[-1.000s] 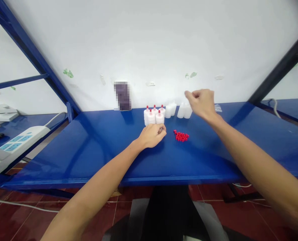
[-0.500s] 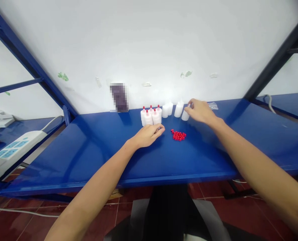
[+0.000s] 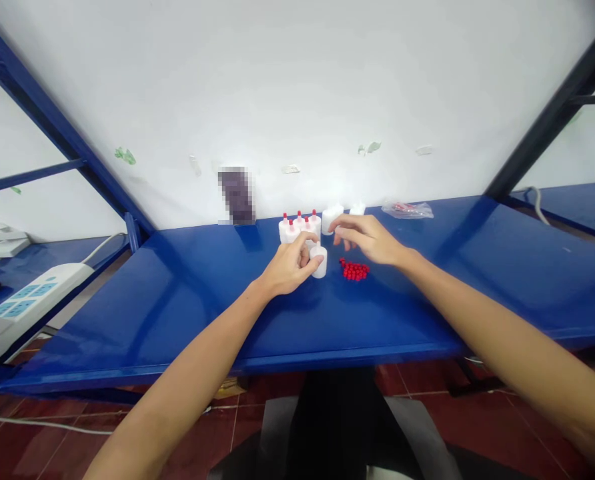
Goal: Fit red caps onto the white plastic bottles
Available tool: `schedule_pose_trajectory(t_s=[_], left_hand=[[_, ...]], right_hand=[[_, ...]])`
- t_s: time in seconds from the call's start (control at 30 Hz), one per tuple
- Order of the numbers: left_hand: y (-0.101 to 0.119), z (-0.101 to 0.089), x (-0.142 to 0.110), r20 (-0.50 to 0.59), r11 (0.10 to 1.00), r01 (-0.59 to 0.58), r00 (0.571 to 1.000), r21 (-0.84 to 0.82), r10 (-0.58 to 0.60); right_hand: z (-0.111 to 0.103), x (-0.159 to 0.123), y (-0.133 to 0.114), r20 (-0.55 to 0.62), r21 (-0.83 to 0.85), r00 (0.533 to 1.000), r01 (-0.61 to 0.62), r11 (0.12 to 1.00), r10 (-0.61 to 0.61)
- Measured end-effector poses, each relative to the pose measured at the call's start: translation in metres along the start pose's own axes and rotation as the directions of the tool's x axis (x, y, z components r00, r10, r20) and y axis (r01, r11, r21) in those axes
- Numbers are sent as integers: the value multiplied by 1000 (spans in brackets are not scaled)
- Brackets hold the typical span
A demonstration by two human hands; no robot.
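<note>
My left grip (image 3: 292, 268) holds white bottle (image 3: 319, 264), just left of red cap pile (image 3: 356, 271); far fingers partly hidden. My right grip (image 3: 370, 239) half curled, just beyond pile; can't tell whether it pinches anything. Red-tipped bottles (image 3: 291, 231) behind-left of pile, lower parts covered. Clear bag (image 3: 408, 210) behind-right, contents unclear.

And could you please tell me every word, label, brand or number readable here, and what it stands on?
No text can be read.
Pixelated purple panel: unreadable.
Bottle in the left hand, red-capped bottles: no legible marking.
Clear bag, power strip: any print too small or blurred.
</note>
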State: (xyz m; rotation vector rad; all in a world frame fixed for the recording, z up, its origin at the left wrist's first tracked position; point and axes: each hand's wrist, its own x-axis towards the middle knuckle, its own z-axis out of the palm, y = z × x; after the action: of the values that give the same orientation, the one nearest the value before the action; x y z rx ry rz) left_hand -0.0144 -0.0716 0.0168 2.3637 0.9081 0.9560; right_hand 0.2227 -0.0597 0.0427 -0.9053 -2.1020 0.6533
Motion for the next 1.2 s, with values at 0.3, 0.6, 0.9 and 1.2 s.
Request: schedule_pose_trajectory(t_s=[0.3,0.6,0.9,1.2], left_hand=[[11,12,2,42,997,-28,999,-75,31],[4,29,8,180,781,215,975,-587,-134],[6,19,9,45,798,129,991,-589,-127],[7,16,8,42,838,251,963,-484,-264]], right_hand=[[-21,3,23,174,-232,973,-108,967,150],[-23,5,25,488,-158,871,14,987,66],[-17,5,29,472,-216,870,-38,976,139],[-9,5,8,36,-221,994,-90,971,100]])
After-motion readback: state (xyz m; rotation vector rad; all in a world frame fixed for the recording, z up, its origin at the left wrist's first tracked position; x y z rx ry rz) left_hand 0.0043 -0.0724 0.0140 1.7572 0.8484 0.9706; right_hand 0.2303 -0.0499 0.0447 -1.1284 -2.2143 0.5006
